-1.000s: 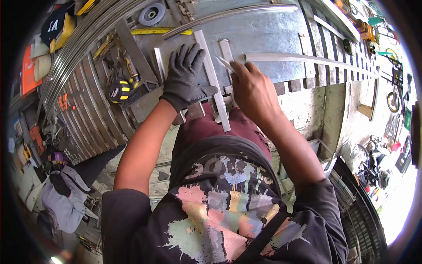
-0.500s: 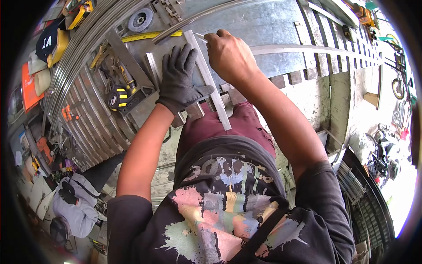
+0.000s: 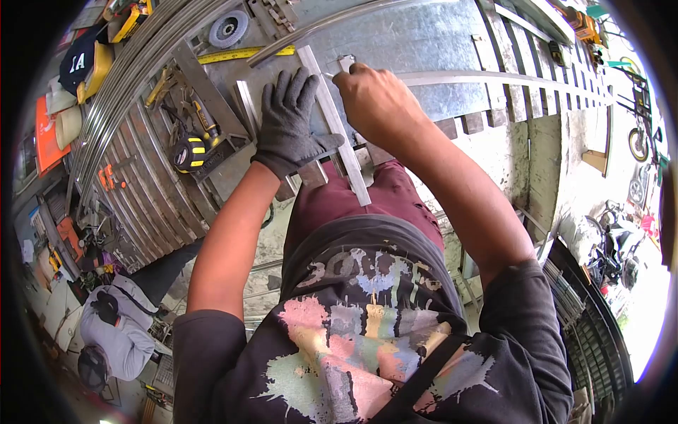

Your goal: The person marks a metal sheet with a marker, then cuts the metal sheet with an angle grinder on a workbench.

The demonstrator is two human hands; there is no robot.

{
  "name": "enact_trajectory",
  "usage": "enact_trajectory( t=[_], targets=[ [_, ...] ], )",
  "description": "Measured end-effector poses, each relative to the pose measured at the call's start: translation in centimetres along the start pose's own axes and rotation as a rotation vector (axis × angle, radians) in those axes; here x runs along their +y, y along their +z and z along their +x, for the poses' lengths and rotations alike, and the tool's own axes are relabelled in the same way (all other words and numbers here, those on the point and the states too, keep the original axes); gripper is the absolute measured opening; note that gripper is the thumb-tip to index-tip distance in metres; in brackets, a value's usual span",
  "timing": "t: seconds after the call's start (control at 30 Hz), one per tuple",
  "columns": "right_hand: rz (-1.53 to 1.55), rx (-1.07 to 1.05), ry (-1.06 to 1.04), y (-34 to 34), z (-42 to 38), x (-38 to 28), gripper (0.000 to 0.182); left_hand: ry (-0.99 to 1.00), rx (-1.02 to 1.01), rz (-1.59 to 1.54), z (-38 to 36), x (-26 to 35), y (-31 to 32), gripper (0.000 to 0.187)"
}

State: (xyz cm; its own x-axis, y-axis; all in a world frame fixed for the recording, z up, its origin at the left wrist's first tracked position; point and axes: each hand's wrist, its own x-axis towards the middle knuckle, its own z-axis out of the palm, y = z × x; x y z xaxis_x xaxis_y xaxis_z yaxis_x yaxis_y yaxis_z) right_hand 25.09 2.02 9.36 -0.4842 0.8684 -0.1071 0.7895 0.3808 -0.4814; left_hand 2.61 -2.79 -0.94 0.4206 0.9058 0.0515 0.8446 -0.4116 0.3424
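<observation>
Now gloved left hand (image 3: 289,120) flat, pressing metal bar (image 3: 332,120); bar's length runs away from body; right hand (image 3: 374,99) pinches scriber (image 3: 329,73)

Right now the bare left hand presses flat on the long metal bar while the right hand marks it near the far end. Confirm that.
Wrong on one point: in the head view the left hand wears a dark work glove. It does press the long metal bar while the bare right hand works near its far end.
</observation>
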Motion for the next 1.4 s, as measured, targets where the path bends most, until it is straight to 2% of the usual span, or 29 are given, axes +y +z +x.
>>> enact_trajectory(
  t=[0.17, 0.57, 0.63, 0.67, 0.77, 0.87, 0.9, 0.97, 1.1, 1.13, 1.23, 1.3, 1.4],
  targets=[
    [0.020, -0.112, 0.074, -0.1, -3.6, -1.1, 0.020, 0.024, 0.001, 0.018, -0.1, -0.3, 0.3, 0.136],
    [0.114, -0.239, 0.083, -0.5, -12.5, -2.5, 0.016, 0.028, -0.008, 0.031, 0.2, 0.2, -0.1, 0.135],
    [0.155, -0.257, 0.135, -1.7, -13.7, -2.4, 0.016, -0.008, -0.041, 0.079, 0.1, 0.9, -0.4, 0.133],
    [0.174, -0.263, 0.154, -2.4, -14.2, -2.2, 0.016, -0.030, -0.053, 0.108, 0.1, 1.2, -0.8, 0.132],
    [0.190, -0.065, 0.229, -5.1, -16.4, -1.2, 0.023, -0.307, 0.001, 0.158, -2.8, 4.9, -0.3, 0.130],
    [0.304, 0.099, 0.330, -7.3, -18.4, 1.2, 0.031, -0.558, -0.377, 0.127, -4.2, 12.7, -4.0, 0.131],
    [0.383, 0.150, 0.380, -7.7, -19.0, 1.9, 0.033, -0.573, -0.372, 0.102, -5.1, 13.8, -3.5, 0.130],
    [0.384, 0.075, 0.491, -8.5, -19.8, 3.6, 0.034, -0.608, -0.357, 0.054, -7.0, 14.6, -1.0, 0.129],
    [0.480, 0.033, 0.514, -9.7, -21.3, 5.8, 0.032, -0.869, -0.247, -0.169, -7.9, 14.0, -0.6, 0.119],
    [0.494, 0.036, 0.512, -9.3, -21.7, 6.7, 0.031, -0.905, -0.261, -0.193, -7.6, 14.4, -1.6, 0.112],
    [0.500, 0.033, 0.533, -9.6, -21.3, 6.4, 0.024, -0.838, -0.005, -0.181, -9.4, 12.6, 1.6, 0.105],
    [0.492, 0.053, 0.479, -8.9, -21.3, 7.2, 0.025, -0.767, 0.154, -0.500, -11.8, 8.8, 5.9, 0.100],
    [0.411, 0.031, 0.317, -8.6, -19.8, 7.2, 0.030, -0.776, 0.194, -0.611, -13.8, 5.6, 4.2, 0.094]
  ],
)
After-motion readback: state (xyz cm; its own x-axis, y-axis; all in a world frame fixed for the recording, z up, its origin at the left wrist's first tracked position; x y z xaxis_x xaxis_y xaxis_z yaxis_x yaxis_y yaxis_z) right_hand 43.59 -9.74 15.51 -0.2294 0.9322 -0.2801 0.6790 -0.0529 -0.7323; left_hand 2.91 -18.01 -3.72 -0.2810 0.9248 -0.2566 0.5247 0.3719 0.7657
